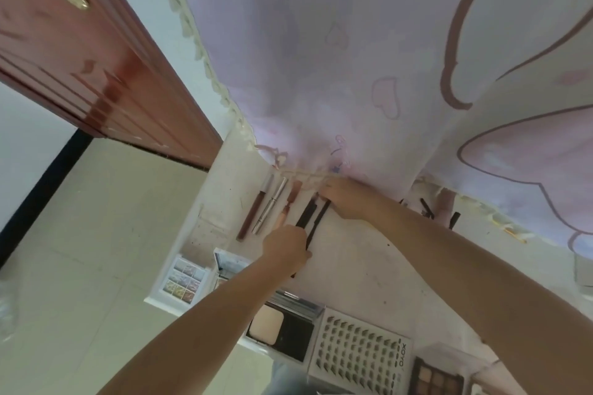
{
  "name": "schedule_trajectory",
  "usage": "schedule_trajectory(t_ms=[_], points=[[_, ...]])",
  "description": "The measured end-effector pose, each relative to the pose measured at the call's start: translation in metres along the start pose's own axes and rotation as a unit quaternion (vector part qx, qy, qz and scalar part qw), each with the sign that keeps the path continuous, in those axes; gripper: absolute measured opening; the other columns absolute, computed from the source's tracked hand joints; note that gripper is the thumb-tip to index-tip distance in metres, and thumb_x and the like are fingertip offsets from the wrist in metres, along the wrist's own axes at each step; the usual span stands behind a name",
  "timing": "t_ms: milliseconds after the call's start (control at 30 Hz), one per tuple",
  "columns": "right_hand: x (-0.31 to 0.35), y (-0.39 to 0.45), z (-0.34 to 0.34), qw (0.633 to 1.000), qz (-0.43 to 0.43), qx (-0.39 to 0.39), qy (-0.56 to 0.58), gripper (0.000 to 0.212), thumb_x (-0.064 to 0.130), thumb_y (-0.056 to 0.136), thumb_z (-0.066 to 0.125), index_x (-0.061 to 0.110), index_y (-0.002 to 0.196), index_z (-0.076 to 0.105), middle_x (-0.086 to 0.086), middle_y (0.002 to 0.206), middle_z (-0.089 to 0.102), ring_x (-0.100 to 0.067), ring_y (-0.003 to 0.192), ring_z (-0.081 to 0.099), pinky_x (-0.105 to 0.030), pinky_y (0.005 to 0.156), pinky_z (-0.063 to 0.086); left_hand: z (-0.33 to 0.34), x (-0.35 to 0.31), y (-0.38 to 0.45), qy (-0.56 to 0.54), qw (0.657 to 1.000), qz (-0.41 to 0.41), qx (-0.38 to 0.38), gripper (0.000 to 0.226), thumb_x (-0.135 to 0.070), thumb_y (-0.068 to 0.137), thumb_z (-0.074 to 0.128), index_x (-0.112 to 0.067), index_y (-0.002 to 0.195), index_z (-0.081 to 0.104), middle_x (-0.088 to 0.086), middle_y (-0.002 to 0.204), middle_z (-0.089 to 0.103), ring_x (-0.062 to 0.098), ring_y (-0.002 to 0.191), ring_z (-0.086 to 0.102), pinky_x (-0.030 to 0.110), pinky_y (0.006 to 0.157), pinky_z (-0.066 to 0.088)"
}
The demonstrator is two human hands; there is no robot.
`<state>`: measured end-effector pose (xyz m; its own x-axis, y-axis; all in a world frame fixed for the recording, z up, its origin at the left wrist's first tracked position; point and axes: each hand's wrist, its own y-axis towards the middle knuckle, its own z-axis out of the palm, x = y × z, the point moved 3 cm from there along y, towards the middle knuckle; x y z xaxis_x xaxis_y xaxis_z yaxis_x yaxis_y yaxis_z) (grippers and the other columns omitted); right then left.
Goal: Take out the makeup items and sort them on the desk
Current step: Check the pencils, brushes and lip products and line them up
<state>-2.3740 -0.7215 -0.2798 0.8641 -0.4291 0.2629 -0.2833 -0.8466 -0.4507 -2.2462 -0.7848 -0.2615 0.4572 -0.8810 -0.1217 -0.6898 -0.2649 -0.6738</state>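
Standing right by the desk here; the white, scuffed desk top (pixel 369 266) has a row of stick-type stuff lined up side by side along the back edge, prob so like goes with like: a slim brown lip-gloss tube (pixel 255 213), a silver metal pen-shaped tube (pixel 271 210), a peach-and-brown pencil-ish stick (pixel 288 204), then two thin black pencils (pixel 313 218) just beside them. Left hand (pixel 287 248) has fingers curled round the near end of the black pencils; right hand (pixel 345 199) is at the far end against the lilac heart-print cloth (pixel 321 42); its fingers look bent onto the tips but tbh can't tell if it's pinching or just nudging. My guess: squaring the pencils up parallel w/ the rest. Flat things sit nearer the front, apart from the sticks: a white glitter eyeshadow palette (pixel 181 279), an open powder compact (pixel 282 329), a white tray of false lashes (pixel 359 353), a dark brown-toned shadow palette (pixel 436 377); so sorting looks well along; a few dark bits by the cloth on the right are too blurry to call.
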Motion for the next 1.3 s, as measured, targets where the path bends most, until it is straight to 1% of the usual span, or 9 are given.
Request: schedule_trajectory(t_ms=[133, 300, 500, 633, 933, 1067, 1133, 1200, 1300], points=[[-0.003, -0.02, -0.008, 0.995, 0.041, -0.045, 0.073, 0.03, 0.004, 0.092, 0.04, 0.005, 0.12, 0.052, -0.011, 0.126, 0.053, -0.028, 0.112, 0.05, -0.032, 0.09, 0.041, -0.002, -0.005, -0.008, 0.017, 1.0, 0.0, -0.022, 0.039, -0.037, 0.097, 0.035, -0.006, 0.101, 0.058, 0.004, 0.079, 0.054, 0.02, 0.081, 0.058, 0.026, 0.066, 0.04], [-0.027, -0.102, -0.004, 0.971, 0.117, -0.101, 0.182, 0.021, 0.011, 0.095, 0.042, 0.003, 0.097, 0.062, -0.013, 0.098, 0.059, -0.024, 0.094, 0.054, -0.024, 0.077, 0.034, -0.002, -0.022, -0.014, 0.058, 0.995, 0.061, -0.048, 0.038, -0.032, 0.099, 0.03, -0.006, 0.115, 0.053, 0.01, 0.113, 0.058, 0.024, 0.105, 0.057, 0.031, 0.079, 0.045], [-0.064, -0.188, 0.023, 0.93, 0.313, -0.088, 0.17, 0.026, 0.011, 0.093, 0.041, 0.008, 0.111, 0.06, -0.009, 0.118, 0.061, -0.025, 0.107, 0.056, -0.025, 0.086, 0.04, 0.007, -0.061, -0.014, 0.095, 0.983, 0.154, -0.036, 0.034, -0.025, 0.099, 0.029, -0.006, 0.121, 0.047, 0.011, 0.124, 0.049, 0.025, 0.113, 0.05, 0.032, 0.087, 0.043], [-0.058, -0.194, 0.048, 0.94, 0.317, -0.062, 0.111, 0.034, 0.013, 0.093, 0.04, 0.013, 0.124, 0.053, -0.006, 0.13, 0.05, -0.023, 0.122, 0.046, -0.027, 0.1, 0.036, 0.013, -0.09, -0.013, 0.124, 0.973, 0.195, -0.019, 0.034, -0.022, 0.099, 0.029, -0.006, 0.126, 0.043, 0.012, 0.13, 0.043, 0.026, 0.121, 0.041, 0.035, 0.094, 0.04], [-0.048, -0.182, 0.051, 0.954, 0.296, -0.033, -0.035, 0.037, 0.012, 0.09, 0.045, 0.016, 0.126, 0.053, -0.008, 0.144, 0.03, -0.028, 0.126, 0.031, -0.034, 0.102, 0.03, 0.016, -0.103, -0.011, 0.181, 0.961, 0.209, -0.02, 0.034, -0.015, 0.097, 0.034, -0.004, 0.129, 0.041, 0.013, 0.132, 0.039, 0.027, 0.12, 0.039, 0.035, 0.095, 0.038], [-0.049, -0.188, 0.052, 0.959, 0.275, -0.049, -0.04, 0.036, 0.011, 0.09, 0.045, 0.016, 0.125, 0.054, -0.006, 0.135, 0.039, -0.025, 0.126, 0.032, -0.031, 0.101, 0.028, 0.019, -0.097, -0.014, 0.179, 0.959, 0.218, 0.004, 0.037, -0.02, 0.098, 0.034, -0.004, 0.131, 0.038, 0.013, 0.133, 0.037, 0.028, 0.12, 0.04, 0.036, 0.094, 0.039], [-0.049, -0.191, 0.045, 0.963, 0.243, -0.092, -0.066, 0.035, 0.013, 0.069, 0.071, 0.015, 0.104, 0.067, -0.007, 0.114, 0.057, -0.024, 0.112, 0.051, -0.032, 0.091, 0.041, 0.019, -0.096, -0.014, 0.152, 0.964, 0.218, 0.005, 0.038, -0.023, 0.098, 0.034, -0.005, 0.132, 0.038, 0.013, 0.132, 0.038, 0.028, 0.12, 0.041, 0.037, 0.094, 0.04], [-0.051, -0.196, 0.042, 0.965, 0.214, -0.118, -0.096, 0.047, 0.011, 0.027, 0.086, 0.018, 0.07, 0.069, 0.003, 0.073, 0.067, -0.016, 0.076, 0.067, -0.028, 0.07, 0.054, 0.016, -0.096, -0.014, 0.088, 0.972, 0.218, 0.004, 0.04, -0.026, 0.098, 0.035, -0.008, 0.133, 0.038, 0.011, 0.134, 0.04, 0.026, 0.121, 0.042, 0.036, 0.096, 0.04], [-0.053, -0.2, 0.037, 0.967, 0.204, -0.129, -0.078, 0.053, 0.007, 0.022, 0.084, 0.019, 0.069, 0.066, 0.007, 0.047, 0.053, -0.007, 0.039, 0.045, -0.016, 0.047, 0.048, 0.007, -0.098, -0.018, -0.042, 0.974, 0.223, 0.007, 0.043, -0.03, 0.097, 0.038, -0.011, 0.136, 0.037, 0.006, 0.137, 0.042, 0.022, 0.122, 0.045, 0.03, 0.1, 0.037]])
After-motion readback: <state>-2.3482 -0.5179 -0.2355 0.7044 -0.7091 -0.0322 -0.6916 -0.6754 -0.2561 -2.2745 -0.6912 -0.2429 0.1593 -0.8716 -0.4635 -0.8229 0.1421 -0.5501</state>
